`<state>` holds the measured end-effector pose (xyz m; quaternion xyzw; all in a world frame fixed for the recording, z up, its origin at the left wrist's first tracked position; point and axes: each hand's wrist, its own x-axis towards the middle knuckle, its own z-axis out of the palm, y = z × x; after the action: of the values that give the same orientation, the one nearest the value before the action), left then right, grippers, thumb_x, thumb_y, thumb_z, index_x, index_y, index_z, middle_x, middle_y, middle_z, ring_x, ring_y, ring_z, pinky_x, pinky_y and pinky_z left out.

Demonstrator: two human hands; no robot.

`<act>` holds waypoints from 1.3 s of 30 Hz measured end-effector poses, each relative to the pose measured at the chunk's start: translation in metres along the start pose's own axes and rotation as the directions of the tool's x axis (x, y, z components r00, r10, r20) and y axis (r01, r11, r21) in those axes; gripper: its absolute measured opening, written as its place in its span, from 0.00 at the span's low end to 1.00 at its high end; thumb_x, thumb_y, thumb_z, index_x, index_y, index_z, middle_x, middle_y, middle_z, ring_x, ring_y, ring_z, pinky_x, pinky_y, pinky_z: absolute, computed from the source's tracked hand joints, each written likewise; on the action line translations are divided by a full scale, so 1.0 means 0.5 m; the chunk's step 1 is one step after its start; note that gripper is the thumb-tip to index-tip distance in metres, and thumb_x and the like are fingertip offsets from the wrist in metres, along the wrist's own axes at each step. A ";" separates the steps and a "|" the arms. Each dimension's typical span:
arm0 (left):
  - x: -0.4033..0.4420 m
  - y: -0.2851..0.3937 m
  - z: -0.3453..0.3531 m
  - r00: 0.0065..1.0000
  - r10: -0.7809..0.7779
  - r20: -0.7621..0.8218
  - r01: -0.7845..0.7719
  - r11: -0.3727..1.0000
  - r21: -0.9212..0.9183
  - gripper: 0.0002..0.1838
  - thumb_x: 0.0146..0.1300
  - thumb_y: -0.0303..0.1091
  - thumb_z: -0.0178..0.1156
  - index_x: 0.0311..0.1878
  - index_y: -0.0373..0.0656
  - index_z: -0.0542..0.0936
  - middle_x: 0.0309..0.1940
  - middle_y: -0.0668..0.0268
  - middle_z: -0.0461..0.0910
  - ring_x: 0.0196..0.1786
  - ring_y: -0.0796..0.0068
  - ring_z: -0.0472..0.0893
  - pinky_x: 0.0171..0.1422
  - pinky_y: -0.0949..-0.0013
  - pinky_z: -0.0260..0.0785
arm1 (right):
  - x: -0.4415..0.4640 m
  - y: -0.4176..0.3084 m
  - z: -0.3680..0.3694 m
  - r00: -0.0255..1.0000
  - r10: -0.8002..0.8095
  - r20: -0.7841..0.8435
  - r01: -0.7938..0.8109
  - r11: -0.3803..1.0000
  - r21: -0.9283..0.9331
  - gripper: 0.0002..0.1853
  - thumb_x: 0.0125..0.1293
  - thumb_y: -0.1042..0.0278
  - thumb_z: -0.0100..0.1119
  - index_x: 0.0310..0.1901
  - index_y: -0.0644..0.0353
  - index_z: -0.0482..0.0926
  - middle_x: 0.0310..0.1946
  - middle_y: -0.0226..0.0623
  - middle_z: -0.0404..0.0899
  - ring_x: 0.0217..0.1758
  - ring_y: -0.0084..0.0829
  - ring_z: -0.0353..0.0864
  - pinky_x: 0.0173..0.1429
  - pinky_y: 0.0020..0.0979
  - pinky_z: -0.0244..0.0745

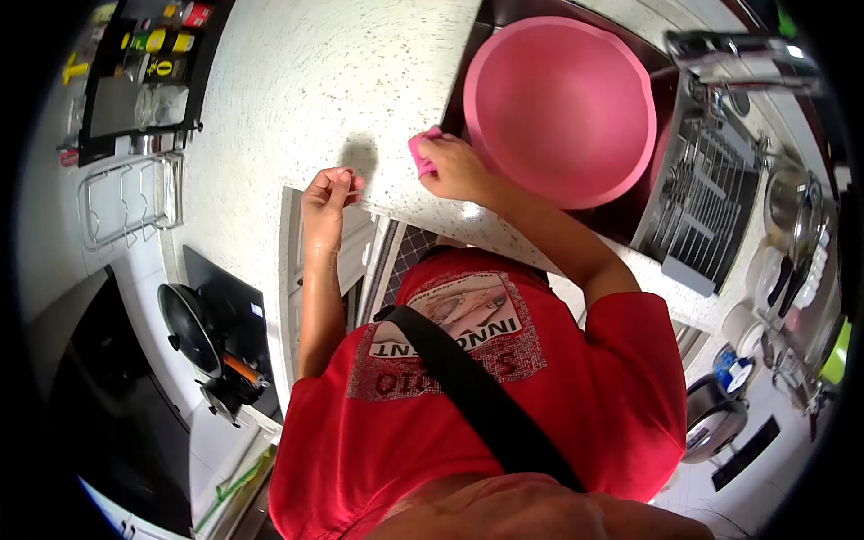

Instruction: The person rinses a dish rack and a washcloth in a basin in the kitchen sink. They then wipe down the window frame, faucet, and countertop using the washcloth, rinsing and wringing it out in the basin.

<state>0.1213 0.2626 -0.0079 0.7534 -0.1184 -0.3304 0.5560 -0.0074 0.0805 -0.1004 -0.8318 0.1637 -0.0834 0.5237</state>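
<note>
My right hand [456, 171] is closed round a bunched pink cloth [423, 153], which rests against the speckled white countertop [297, 90]. Just beyond that hand, a large pink basin [562, 108] sits in the dark sink [457, 99]; its inside shows no contents. To the left, my left hand [328, 198] hovers by the counter's front edge, thumb and fingers pinched together. Whether anything small is between those fingertips cannot be made out.
A faucet [747, 54] and a metal drying rack [706, 189] are on the right. At the left are a rack of bottles and jars [162, 67], a wire rack [130, 202] and a black pan [189, 328]. A lidded pot [715, 418] stands lower right.
</note>
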 end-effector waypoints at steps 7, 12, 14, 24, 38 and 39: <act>0.009 0.012 0.134 0.975 0.018 0.220 -0.034 0.997 0.070 0.09 0.65 0.37 0.56 0.40 0.41 0.77 0.31 0.66 0.80 0.35 0.76 0.80 0.41 0.73 0.72 | -0.120 -0.020 -0.001 0.888 -0.445 -0.111 0.363 0.830 -0.424 0.09 0.49 0.70 0.57 0.34 0.56 0.73 0.34 0.40 0.75 0.39 0.41 0.75 0.53 0.41 0.67; 0.045 -0.053 0.283 0.871 0.150 0.468 -0.278 0.935 0.220 0.08 0.63 0.34 0.58 0.42 0.41 0.78 0.32 0.68 0.80 0.36 0.80 0.79 0.43 0.76 0.72 | -0.337 0.042 -0.102 0.985 -0.170 -0.041 0.147 0.932 -0.332 0.11 0.51 0.71 0.58 0.38 0.54 0.76 0.39 0.39 0.78 0.44 0.42 0.76 0.47 0.44 0.73; 0.044 -0.064 0.343 0.761 0.197 0.618 -0.561 0.678 0.475 0.12 0.61 0.35 0.60 0.46 0.40 0.77 0.37 0.62 0.80 0.38 0.75 0.80 0.47 0.71 0.72 | -0.408 -0.002 -0.199 0.953 0.300 0.035 -0.256 0.864 -0.432 0.10 0.50 0.69 0.60 0.37 0.55 0.77 0.39 0.39 0.79 0.43 0.40 0.78 0.44 0.42 0.74; 0.098 -0.114 0.545 0.346 -0.488 0.801 -0.805 0.285 0.521 0.31 0.55 0.55 0.61 0.55 0.42 0.74 0.47 0.51 0.78 0.51 0.53 0.77 0.57 0.60 0.68 | -0.445 0.075 -0.510 0.532 0.125 -0.838 -0.321 0.945 -0.063 0.09 0.48 0.67 0.60 0.31 0.61 0.76 0.25 0.44 0.77 0.32 0.45 0.77 0.35 0.41 0.70; 0.120 -0.130 0.399 0.949 -0.128 0.290 -0.025 0.882 0.471 0.33 0.54 0.38 0.64 0.58 0.30 0.62 0.52 0.47 0.70 0.54 0.51 0.71 0.57 0.54 0.65 | -0.340 0.194 -0.493 0.419 0.139 -0.897 -0.284 0.959 0.016 0.14 0.46 0.64 0.64 0.34 0.62 0.79 0.26 0.44 0.79 0.29 0.41 0.79 0.38 0.37 0.74; 0.127 -0.132 0.403 0.802 -0.477 0.360 0.419 0.878 0.230 0.26 0.56 0.36 0.61 0.56 0.36 0.67 0.50 0.54 0.74 0.50 0.57 0.75 0.54 0.53 0.67 | -0.324 0.192 -0.494 0.345 0.074 -0.936 -0.256 0.967 -0.018 0.14 0.46 0.64 0.64 0.34 0.61 0.80 0.26 0.43 0.79 0.30 0.40 0.79 0.39 0.37 0.74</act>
<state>0.0298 0.0981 -0.1246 0.7112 -0.0721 -0.5927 0.3711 -0.2530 -0.1078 -0.0734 -0.6577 0.5192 -0.4704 0.2766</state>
